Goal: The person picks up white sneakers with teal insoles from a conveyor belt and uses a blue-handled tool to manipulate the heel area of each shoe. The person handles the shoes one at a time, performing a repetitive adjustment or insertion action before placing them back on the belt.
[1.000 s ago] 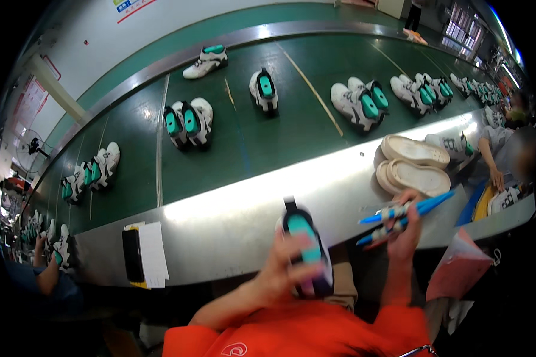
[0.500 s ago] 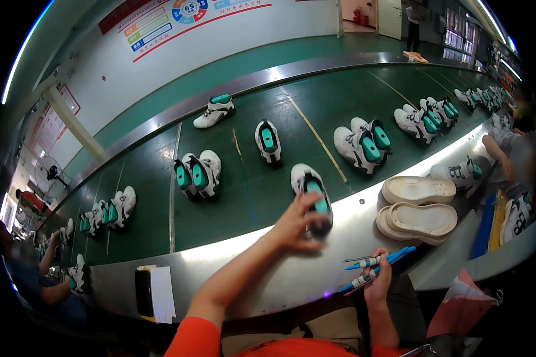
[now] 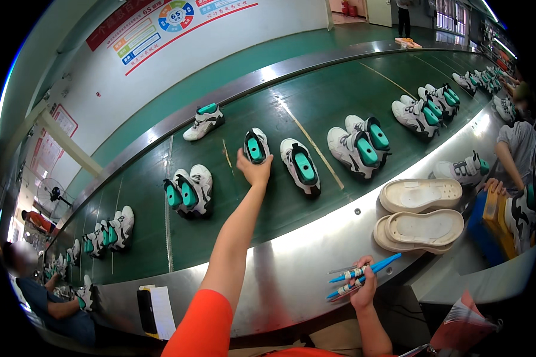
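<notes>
My left hand (image 3: 256, 171) reaches out over the green conveyor belt (image 3: 232, 232) and grips the heel end of a white and black sneaker (image 3: 262, 138) with a teal insert in its opening. To its right, a similar sneaker (image 3: 301, 168) stands on the belt, toe pointing away. Lower right, above the metal ledge, my right hand (image 3: 364, 287) is closed around a few blue pens (image 3: 356, 281) with pale wrapping; a thin silvery tool seems to lie among them.
Cream shoe soles (image 3: 420, 229) are stacked on the metal ledge (image 3: 315, 238) at right. A black phone (image 3: 146, 310) and paper (image 3: 162, 309) lie at lower left. More sneakers (image 3: 358, 146) line the belt. Co-workers sit at the left (image 3: 50, 309) and right (image 3: 515, 152).
My left hand has let go of the nearer sneaker, which now stands farther onto the belt, and has moved away and left to grip another. My right hand still holds the pens.
</notes>
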Available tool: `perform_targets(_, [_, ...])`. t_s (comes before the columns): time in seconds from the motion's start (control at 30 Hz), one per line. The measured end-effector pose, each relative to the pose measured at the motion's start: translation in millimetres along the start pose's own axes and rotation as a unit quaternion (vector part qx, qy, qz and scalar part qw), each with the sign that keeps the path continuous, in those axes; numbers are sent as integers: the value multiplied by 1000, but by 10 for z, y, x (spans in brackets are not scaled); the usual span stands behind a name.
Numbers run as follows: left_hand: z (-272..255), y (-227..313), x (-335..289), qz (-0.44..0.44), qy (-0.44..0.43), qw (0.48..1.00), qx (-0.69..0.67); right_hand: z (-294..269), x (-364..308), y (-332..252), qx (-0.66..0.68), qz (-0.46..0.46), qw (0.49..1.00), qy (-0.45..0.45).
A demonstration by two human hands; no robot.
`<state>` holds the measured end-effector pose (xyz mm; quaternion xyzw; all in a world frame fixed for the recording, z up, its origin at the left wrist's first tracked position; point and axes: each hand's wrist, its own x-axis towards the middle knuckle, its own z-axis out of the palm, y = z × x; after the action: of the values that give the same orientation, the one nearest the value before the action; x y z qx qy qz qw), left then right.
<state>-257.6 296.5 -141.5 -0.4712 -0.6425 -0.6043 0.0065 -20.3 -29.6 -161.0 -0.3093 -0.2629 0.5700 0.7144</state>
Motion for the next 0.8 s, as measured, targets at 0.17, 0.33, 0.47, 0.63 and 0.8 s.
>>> perform_targets(0.17, [-274,-236,105,-7,-146,989,34,14,-7,38,14,17,1000,-2])
perform_targets(0.33, [-1580,83,70,-86,-418,901,-79,17,-5,49,16,18,1000,-14])
perform_targets(0.47, [-2887,473,-491,-120,-486,854,-142,39,-15,71,4,-5,1000,-7])
perform_targets(0.63, [-3580,954,-1383,25,-449,888,92,163,-44,57,-4,-20,1000,-5])
perform_targets(0.8, [-3713,1212,-1671,43,-478,863,157,185,-59,82,10,-11,1000,14])
